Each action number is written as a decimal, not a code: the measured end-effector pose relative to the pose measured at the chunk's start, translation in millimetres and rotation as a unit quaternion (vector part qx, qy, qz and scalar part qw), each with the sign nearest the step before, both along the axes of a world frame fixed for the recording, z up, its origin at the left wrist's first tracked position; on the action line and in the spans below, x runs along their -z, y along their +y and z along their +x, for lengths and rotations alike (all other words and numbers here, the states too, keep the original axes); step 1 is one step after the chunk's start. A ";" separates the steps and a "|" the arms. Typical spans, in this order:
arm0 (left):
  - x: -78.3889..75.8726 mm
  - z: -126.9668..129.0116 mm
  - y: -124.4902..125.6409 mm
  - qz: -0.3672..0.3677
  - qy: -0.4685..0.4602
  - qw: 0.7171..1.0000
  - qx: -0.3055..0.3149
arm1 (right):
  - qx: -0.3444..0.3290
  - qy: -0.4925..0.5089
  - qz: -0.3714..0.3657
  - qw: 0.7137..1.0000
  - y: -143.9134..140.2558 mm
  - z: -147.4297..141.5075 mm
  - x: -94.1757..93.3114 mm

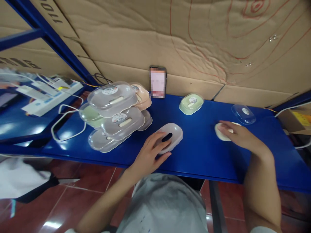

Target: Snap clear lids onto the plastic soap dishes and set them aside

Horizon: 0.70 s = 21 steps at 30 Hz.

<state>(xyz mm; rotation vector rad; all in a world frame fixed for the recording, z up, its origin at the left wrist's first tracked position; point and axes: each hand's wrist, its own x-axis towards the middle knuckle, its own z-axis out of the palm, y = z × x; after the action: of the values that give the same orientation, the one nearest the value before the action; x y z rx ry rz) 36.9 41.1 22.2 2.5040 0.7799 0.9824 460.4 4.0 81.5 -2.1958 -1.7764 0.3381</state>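
A pale grey-white oval soap dish [176, 132] with a dark slot lies on the blue table in front of me. My left hand [154, 149] grips its left part, with the fingers over the dish and the thumb along the near rim. Over to the right, my right hand [233, 131] has its fingers on a cream oval piece [222, 136], which is partly covered and slightly blurred. Behind that hand lies a clear oval lid [243, 114] with a round sticker. A green soap dish [191, 104] under a clear lid sits at the back.
Several lidded soap dishes [121, 120] in grey, green and peach are piled on the left. A phone [157, 82] leans against the cardboard wall [126, 38]. A white cable [54, 129] and a power strip [52, 97] are at far left; a cardboard box [289, 121] stands at right.
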 end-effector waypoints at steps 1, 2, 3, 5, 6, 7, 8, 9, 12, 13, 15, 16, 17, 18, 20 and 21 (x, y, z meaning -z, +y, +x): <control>-0.2 -0.4 -0.1 0.000 -0.004 1.000 -0.001 | -0.036 0.067 -0.007 0.997 0.0 -13.7 -2.9; -0.3 -0.6 -0.2 -0.001 -0.006 1.000 -0.003 | -0.065 0.131 -0.016 0.989 0.6 -25.0 -5.7; -0.2 -0.8 -0.4 -0.001 -0.006 1.000 -0.004 | -0.076 0.170 -0.018 0.982 2.1 -32.9 -7.7; 0.1 -1.0 -0.7 0.002 -0.003 1.000 -0.013 | -0.049 0.173 0.028 0.983 8.3 -35.7 -7.4; 0.4 -0.9 -0.9 0.003 0.001 1.000 -0.018 | -0.019 0.139 0.065 0.988 12.7 -30.6 -4.6; 0.6 -0.8 -1.1 0.005 0.006 1.000 -0.024 | 0.015 0.089 0.101 0.991 17.3 -22.0 -0.1; 0.9 -0.6 -1.2 0.008 0.013 0.999 -0.031 | 0.054 0.031 0.126 0.990 21.8 -10.7 5.6; 1.1 -0.2 -1.3 0.013 0.021 0.999 -0.037 | 0.093 -0.024 0.134 0.986 25.7 2.1 12.2; 1.2 1.5 -1.8 0.028 0.041 0.997 -0.057 | 0.187 -0.143 0.091 0.968 31.7 38.0 31.8; 1.0 2.3 -2.2 0.033 0.050 0.996 -0.064 | 0.203 -0.156 0.071 0.964 32.0 46.4 36.9; 0.4 4.2 -3.3 0.039 0.073 0.994 -0.077 | 0.212 -0.150 0.049 0.964 31.3 55.6 43.5; 0.1 5.3 -4.1 0.042 0.087 0.992 -0.083 | 0.213 -0.151 0.044 0.964 30.7 56.6 45.1; 0.0 6.3 -4.8 0.047 0.101 0.990 -0.087 | 0.211 -0.154 0.043 0.964 30.2 55.5 45.5; 0.1 7.3 -5.4 0.051 0.112 0.988 -0.091 | 0.206 -0.157 0.044 0.965 30.0 52.3 45.1; 0.8 8.5 -6.4 0.062 0.122 0.986 -0.099 | 0.182 -0.162 0.055 0.968 30.4 40.9 42.8; 1.3 8.8 -6.6 0.067 0.121 0.985 -0.101 | 0.162 -0.162 0.063 0.971 31.1 32.7 41.5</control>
<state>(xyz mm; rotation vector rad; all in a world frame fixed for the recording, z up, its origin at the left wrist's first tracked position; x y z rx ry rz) 45.7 34.5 20.8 2.7384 1.0932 0.8244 493.1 35.1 40.0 -2.5016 -1.4908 -0.2108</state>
